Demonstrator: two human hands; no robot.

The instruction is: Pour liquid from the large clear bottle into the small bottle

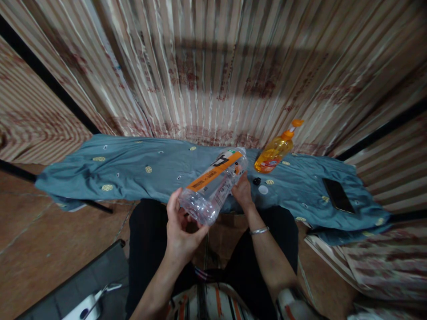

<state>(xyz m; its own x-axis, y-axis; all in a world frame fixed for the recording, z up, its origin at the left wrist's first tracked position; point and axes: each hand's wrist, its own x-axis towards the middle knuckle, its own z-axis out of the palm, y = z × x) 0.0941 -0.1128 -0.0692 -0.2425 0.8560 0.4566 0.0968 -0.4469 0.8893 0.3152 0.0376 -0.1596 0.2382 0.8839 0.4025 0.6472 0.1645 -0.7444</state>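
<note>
I hold a clear plastic bottle (pixel 213 182) with an orange label on its side, tilted over the front edge of a table. My left hand (pixel 180 231) cups its base, fingers curled around it. My right hand (pixel 243 192) grips the neck end, fingers closed; whether a cap is on it is hidden. A small black cap (pixel 256 181) and a white cap (pixel 263 190) lie on the cloth just right of my right hand.
A blue-green cloth (pixel 133 171) covers the table. An orange pump bottle (pixel 276 151) stands at the back right, and a dark phone (pixel 338 195) lies far right. Striped curtains hang behind. A dark case (pixel 83 280) sits on the floor, lower left.
</note>
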